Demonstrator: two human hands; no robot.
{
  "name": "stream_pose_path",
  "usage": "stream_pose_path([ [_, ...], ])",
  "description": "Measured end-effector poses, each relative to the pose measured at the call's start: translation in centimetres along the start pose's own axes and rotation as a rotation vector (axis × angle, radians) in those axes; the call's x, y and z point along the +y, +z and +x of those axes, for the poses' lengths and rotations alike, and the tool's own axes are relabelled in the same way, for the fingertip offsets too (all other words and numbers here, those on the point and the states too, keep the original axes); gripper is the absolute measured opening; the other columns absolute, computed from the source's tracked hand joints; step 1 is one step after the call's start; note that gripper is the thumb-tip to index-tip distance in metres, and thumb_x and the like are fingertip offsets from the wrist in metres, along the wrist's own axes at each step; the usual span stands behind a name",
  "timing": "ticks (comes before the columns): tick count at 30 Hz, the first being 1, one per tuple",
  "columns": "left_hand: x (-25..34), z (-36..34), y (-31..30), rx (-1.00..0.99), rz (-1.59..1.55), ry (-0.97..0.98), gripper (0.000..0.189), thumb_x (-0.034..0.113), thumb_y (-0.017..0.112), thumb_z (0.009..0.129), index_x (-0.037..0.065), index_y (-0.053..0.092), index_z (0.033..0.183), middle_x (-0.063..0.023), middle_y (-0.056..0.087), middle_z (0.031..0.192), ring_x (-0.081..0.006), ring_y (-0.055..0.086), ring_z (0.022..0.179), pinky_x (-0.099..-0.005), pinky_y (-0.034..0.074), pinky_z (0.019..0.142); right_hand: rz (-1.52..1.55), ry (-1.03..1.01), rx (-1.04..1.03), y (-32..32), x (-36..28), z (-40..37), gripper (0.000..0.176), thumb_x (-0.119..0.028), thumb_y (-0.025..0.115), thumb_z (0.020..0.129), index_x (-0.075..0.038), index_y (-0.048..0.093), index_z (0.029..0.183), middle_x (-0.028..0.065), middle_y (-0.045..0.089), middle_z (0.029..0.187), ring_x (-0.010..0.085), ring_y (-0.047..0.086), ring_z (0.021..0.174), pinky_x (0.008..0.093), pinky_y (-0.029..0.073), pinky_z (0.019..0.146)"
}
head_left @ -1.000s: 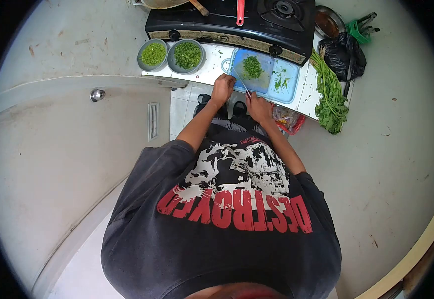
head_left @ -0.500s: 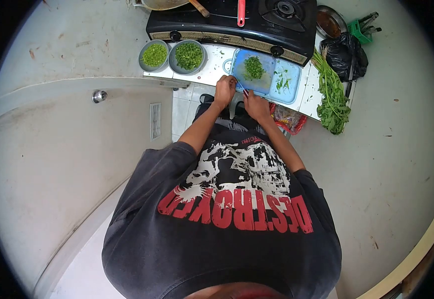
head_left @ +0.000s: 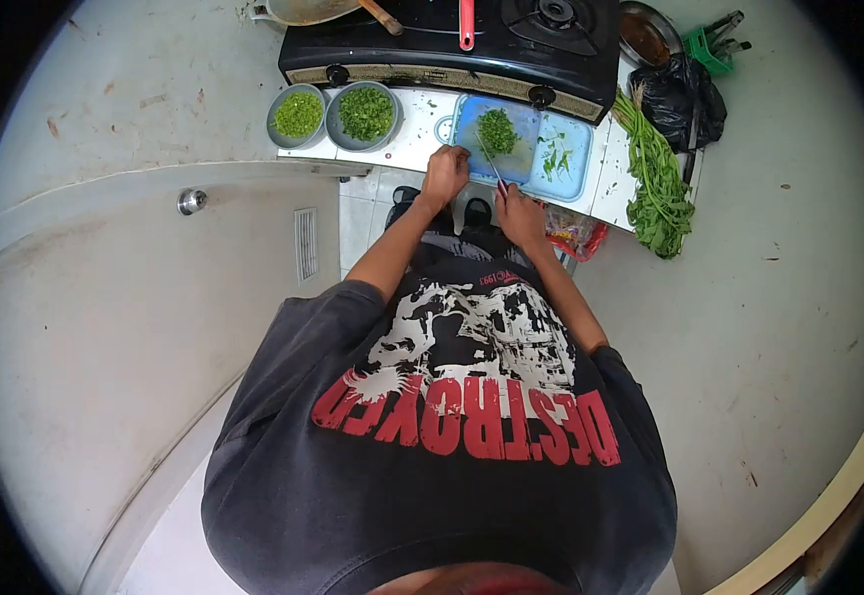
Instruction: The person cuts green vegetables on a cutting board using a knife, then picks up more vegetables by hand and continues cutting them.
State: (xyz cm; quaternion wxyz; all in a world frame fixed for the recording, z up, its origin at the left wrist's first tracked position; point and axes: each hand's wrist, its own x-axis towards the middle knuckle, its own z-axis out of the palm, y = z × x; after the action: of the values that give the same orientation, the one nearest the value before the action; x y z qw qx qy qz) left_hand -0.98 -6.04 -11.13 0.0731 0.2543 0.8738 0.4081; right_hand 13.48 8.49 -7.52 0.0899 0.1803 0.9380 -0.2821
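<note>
My right hand point(head_left: 521, 216) is closed around the handle of a knife point(head_left: 492, 167). Its blade points away from me over the blue cutting board point(head_left: 521, 180), with the tip near a pile of chopped green leaves point(head_left: 497, 131). By the board's near left corner is my left hand point(head_left: 446, 175), fingers curled in; what they hold, if anything, is too small to make out. A few loose leaf pieces point(head_left: 555, 156) lie on the right part of the board.
Left of the board stand two grey bowls of chopped greens, a smaller bowl point(head_left: 273, 131) and a larger bowl point(head_left: 334, 129). Behind is a black gas stove point(head_left: 402, 50) with a red handle point(head_left: 466, 25). At right lie a leafy bunch point(head_left: 658, 188) and a black plastic bag point(head_left: 685, 99).
The knife has swung away from my left hand, its blade now reaching toward the chopped pile. My right hand has shifted slightly right and nearer me. The whole view has shifted a little.
</note>
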Motion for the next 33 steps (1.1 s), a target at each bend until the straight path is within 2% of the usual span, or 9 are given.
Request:
stream_pose_path([
  [4,-0.3,0.6,-1.3,-0.08,-0.063,0.064,0.012,0.001,0.067,0.084,-0.001,0.073,0.095,-0.0185,0.07,0.091,-0.0365,0.069,0.083,-0.0438,0.056,0.078,0.02,0.003,0.007,-0.3,-0.3,0.0,0.038,-0.037,0.05,0.103,0.001,0.056,0.104,0.0266,0.069,0.076,0.0466,0.07,0.073,0.057,0.056,0.066],
  [7,-0.7,1.2,-1.7,-0.129,0.024,0.15,0.01,0.001,0.068,0.084,-0.001,0.073,0.093,-0.018,0.069,0.089,-0.0355,0.069,0.083,-0.0431,0.056,0.078,0.024,-0.005,0.018,0.2,0.1,0.2,0.038,-0.037,0.05,0.103,0.0,0.057,0.106,0.027,0.069,0.075,0.0468,0.069,0.072,0.0576,0.055,0.065],
  [10,-0.8,1.6,-1.2,-0.084,0.051,0.203,0.009,0.0,0.069,0.084,-0.001,0.072,0.092,-0.018,0.069,0.088,-0.035,0.07,0.081,-0.0427,0.056,0.076,0.02,-0.039,0.02,0.8,0.5,0.3,0.038,-0.037,0.05,0.103,0.0,0.058,0.107,0.0272,0.068,0.074,0.0464,0.069,0.071,0.058,0.055,0.065],
  [13,-0.5,1.2,-0.6,-0.045,-0.08,0.022,0.005,-0.003,0.067,0.082,-0.002,0.071,0.086,-0.019,0.068,0.087,-0.0346,0.069,0.081,-0.0416,0.056,0.076,0.013,-0.061,0.005,1.0,0.2,0.1,0.038,-0.037,0.051,0.102,0.0,0.058,0.107,0.0272,0.068,0.074,0.0466,0.069,0.071,0.0578,0.055,0.065],
  [19,-0.4,0.9,0.4,0.043,-0.188,-0.213,0.008,-0.001,0.07,0.08,-0.001,0.072,0.088,-0.018,0.068,0.081,-0.0269,0.069,0.072,-0.0349,0.056,0.072,0.013,-0.058,-0.025,1.6,0.1,-0.3,0.038,-0.037,0.052,0.102,0.0,0.058,0.109,0.0276,0.068,0.073,0.0475,0.069,0.07,0.0573,0.056,0.064],
  [28,-0.1,0.1,-1.1,-0.036,0.004,0.038,0.012,0.001,0.064,0.088,-0.002,0.073,0.095,-0.0215,0.068,0.094,-0.0402,0.068,0.086,-0.0443,0.055,0.079,-0.056,-0.068,-0.025,1.8,-0.2,-0.2,0.04,-0.035,0.053,0.101,0.004,0.057,0.11,0.0269,0.068,0.072,0.0468,0.069,0.068,0.0564,0.056,0.063],
  [31,-0.5,0.0,-1.1,0.001,-0.041,0.109,0.014,0.001,0.065,0.088,-0.001,0.074,0.098,-0.0227,0.069,0.094,-0.0405,0.068,0.087,-0.0453,0.055,0.081,-0.048,-0.076,-0.032,2.0,-0.3,0.4,0.042,-0.036,0.053,0.101,0.005,0.056,0.112,0.0272,0.068,0.073,0.0469,0.069,0.068,0.0561,0.057,0.063],
  [33,-0.7,0.1,-1.2,-0.041,-0.036,0.079,0.015,0.003,0.066,0.088,-0.001,0.074,0.101,-0.0229,0.068,0.097,-0.0417,0.067,0.09,-0.0447,0.055,0.082,-0.046,-0.06,-0.048,2.0,-0.3,0.7,0.043,-0.036,0.054,0.101,0.005,0.057,0.114,0.0275,0.069,0.075,0.0472,0.069,0.068,0.0556,0.057,0.062],
])
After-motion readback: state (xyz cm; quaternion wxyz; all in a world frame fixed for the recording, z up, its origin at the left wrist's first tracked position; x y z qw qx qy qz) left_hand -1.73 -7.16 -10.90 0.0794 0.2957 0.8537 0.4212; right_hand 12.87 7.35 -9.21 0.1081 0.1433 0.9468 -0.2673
